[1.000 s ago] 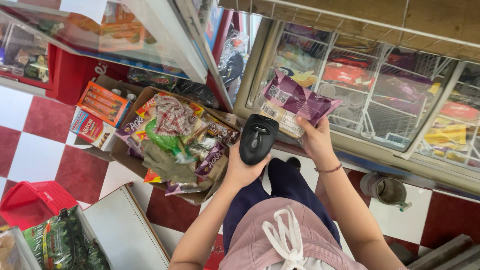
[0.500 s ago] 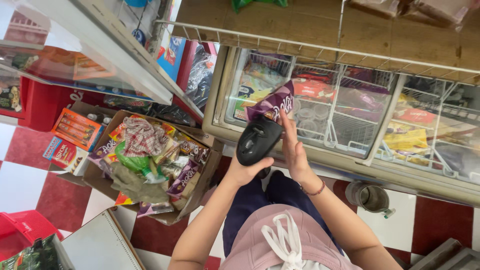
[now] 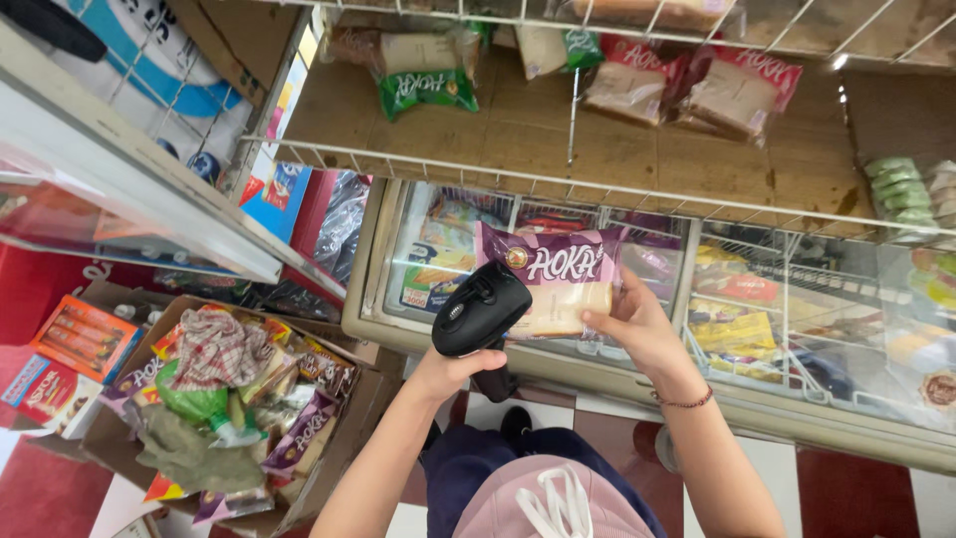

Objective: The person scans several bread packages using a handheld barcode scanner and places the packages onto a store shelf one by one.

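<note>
My left hand [image 3: 453,369] grips a black handheld barcode scanner [image 3: 480,309], its head pointed at a purple packet of bread [image 3: 551,279]. My right hand [image 3: 637,329] holds that packet upright by its right edge, over the glass lid of a chest freezer [image 3: 697,399]. The scanner's head overlaps the packet's lower left corner.
A wire shelf [image 3: 558,134] on wooden boards above holds green and red bread packets. A cardboard box [image 3: 239,408] of snack packets and a checked cloth sits on the red-and-white tiled floor at my left. Orange boxes [image 3: 60,364] lie further left. A glass counter [image 3: 129,209] runs along the left.
The view has tilted up from the floor to the shelf. My right hand has turned the purple packet face-on and the scanner has come close to it.
</note>
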